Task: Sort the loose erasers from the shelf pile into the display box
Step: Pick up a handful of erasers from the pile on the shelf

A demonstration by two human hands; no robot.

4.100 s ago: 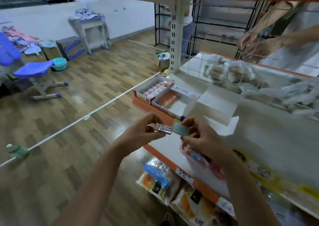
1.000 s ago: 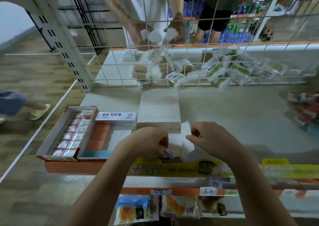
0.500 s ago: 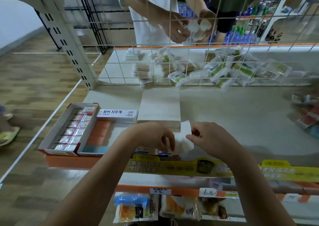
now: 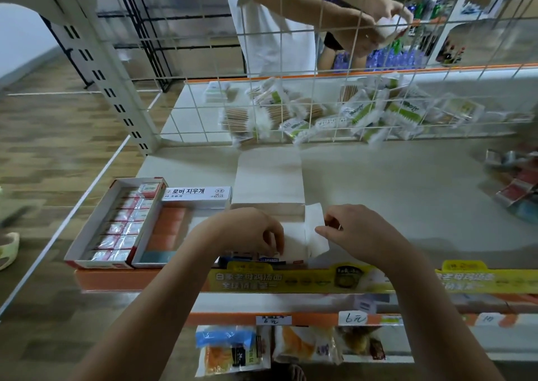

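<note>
Display box [image 4: 291,243], white, open, between both hands; left hand [image 4: 247,232] curled inside it, contents unseen; side flap [image 4: 316,229] pinched by right hand [image 4: 358,235]; loose erasers [image 4: 515,182] piled far right.

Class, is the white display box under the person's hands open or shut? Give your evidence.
Open: the white display box has its lid flap folded back flat on the shelf, and a side flap sticks outward.

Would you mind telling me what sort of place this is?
Most likely a small shop: a retail shelf carrying handwritten price tags, boxed erasers, and a wire grid divider with packaged goods behind it.
</note>
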